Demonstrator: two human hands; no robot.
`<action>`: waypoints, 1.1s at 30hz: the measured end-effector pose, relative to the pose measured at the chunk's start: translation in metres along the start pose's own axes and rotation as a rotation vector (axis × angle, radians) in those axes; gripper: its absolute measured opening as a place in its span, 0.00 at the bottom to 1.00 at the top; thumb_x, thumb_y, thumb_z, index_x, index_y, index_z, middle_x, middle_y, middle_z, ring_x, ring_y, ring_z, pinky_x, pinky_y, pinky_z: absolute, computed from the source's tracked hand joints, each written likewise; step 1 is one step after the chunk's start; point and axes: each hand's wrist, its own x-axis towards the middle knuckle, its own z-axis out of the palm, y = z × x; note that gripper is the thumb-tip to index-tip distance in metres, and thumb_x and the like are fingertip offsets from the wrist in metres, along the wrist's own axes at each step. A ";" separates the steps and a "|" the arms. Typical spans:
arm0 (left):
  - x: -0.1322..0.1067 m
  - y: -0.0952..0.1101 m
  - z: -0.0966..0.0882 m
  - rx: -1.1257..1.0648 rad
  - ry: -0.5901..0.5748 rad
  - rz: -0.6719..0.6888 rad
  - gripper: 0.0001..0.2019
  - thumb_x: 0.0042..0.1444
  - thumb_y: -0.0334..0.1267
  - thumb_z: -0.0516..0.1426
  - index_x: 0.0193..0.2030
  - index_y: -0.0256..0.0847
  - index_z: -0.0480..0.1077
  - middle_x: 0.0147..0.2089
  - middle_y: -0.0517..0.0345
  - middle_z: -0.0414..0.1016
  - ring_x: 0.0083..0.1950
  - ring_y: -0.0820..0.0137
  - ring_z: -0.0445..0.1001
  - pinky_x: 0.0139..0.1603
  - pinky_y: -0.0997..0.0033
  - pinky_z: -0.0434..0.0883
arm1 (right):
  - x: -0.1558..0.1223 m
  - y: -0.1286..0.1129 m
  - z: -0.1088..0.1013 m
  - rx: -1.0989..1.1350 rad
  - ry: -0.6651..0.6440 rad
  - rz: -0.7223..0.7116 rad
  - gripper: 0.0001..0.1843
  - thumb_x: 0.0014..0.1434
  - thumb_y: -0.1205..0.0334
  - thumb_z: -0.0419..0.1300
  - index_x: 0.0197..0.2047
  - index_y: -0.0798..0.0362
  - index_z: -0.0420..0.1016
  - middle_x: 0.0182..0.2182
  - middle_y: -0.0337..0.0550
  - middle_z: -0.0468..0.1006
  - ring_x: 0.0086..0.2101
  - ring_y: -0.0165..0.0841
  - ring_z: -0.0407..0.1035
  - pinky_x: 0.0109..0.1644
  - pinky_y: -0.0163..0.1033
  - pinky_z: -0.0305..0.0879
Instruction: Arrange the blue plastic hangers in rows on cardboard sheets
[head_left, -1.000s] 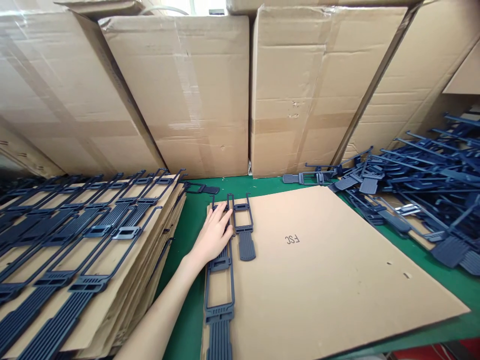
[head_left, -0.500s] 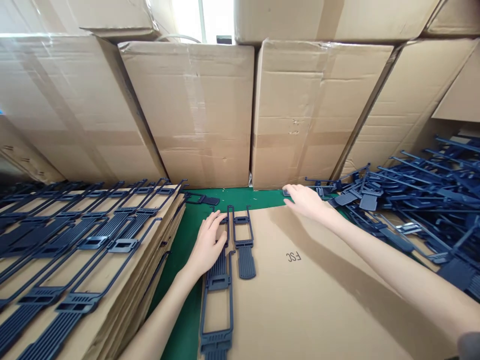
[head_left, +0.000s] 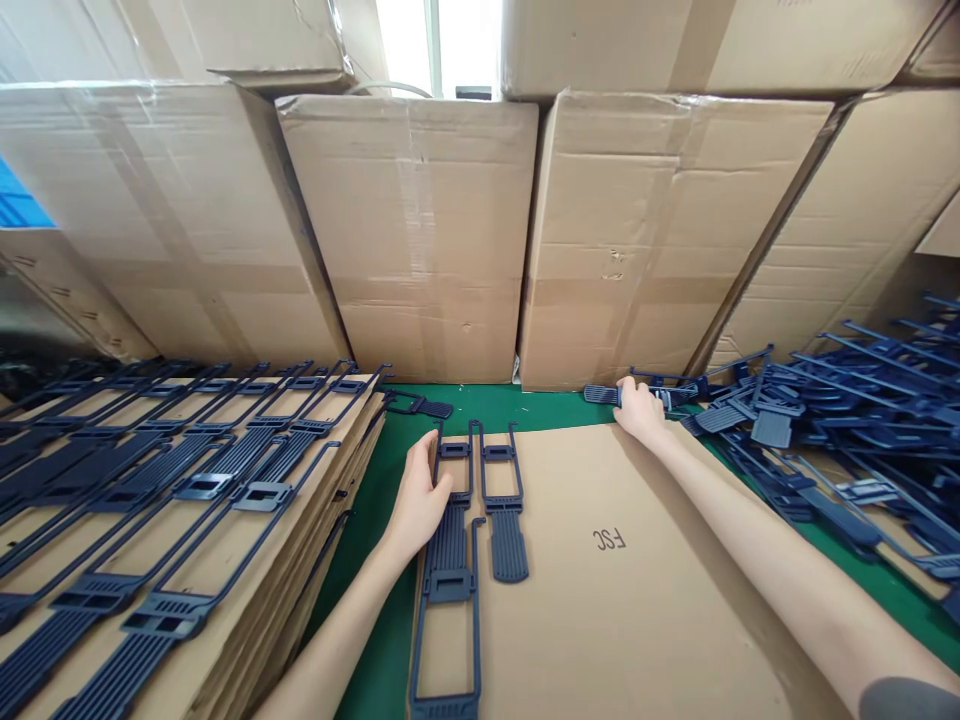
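My left hand [head_left: 422, 496] lies on the left edge of a brown cardboard sheet [head_left: 630, 580], fingers curled against a dark blue plastic frame part [head_left: 451, 520] laid there. A second blue part [head_left: 504, 500] lies beside it, and a third [head_left: 448, 640] extends toward me. My right hand [head_left: 637, 410] reaches to the far corner of the sheet and closes on a blue part [head_left: 604, 395] at the edge of a loose pile [head_left: 832, 420].
On the left, a stack of cardboard sheets [head_left: 225, 540] carries rows of blue parts. Large cardboard boxes [head_left: 420, 230] wall the back. The table has a green mat [head_left: 487, 405], and one loose part [head_left: 420, 405] lies on it.
My right arm came into view and reached to the pile at the right, where the hand closed on a part. My left hand shifted slightly on the laid parts. The view tilted up.
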 end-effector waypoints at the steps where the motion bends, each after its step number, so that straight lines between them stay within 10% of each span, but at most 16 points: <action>1: 0.000 -0.001 -0.001 0.008 0.012 -0.018 0.28 0.54 0.33 0.51 0.64 0.38 0.52 0.65 0.43 0.57 0.67 0.58 0.55 0.65 0.53 0.55 | 0.001 0.001 0.002 0.007 0.009 0.015 0.23 0.57 0.65 0.57 0.55 0.57 0.59 0.47 0.59 0.68 0.46 0.47 0.69 0.45 0.45 0.59; 19: 0.000 -0.006 -0.005 0.062 -0.019 -0.080 0.24 0.54 0.31 0.51 0.59 0.39 0.59 0.59 0.44 0.67 0.60 0.58 0.66 0.53 0.57 0.68 | -0.005 0.012 -0.006 0.543 0.334 -0.301 0.19 0.54 0.63 0.55 0.49 0.53 0.59 0.40 0.48 0.77 0.43 0.42 0.71 0.53 0.50 0.59; 33: -0.002 -0.005 -0.004 0.067 -0.034 -0.020 0.23 0.53 0.27 0.51 0.58 0.40 0.62 0.60 0.46 0.65 0.62 0.58 0.63 0.58 0.55 0.65 | -0.146 -0.033 -0.050 0.874 0.034 -0.837 0.15 0.62 0.63 0.56 0.52 0.46 0.63 0.43 0.44 0.74 0.44 0.37 0.71 0.49 0.46 0.70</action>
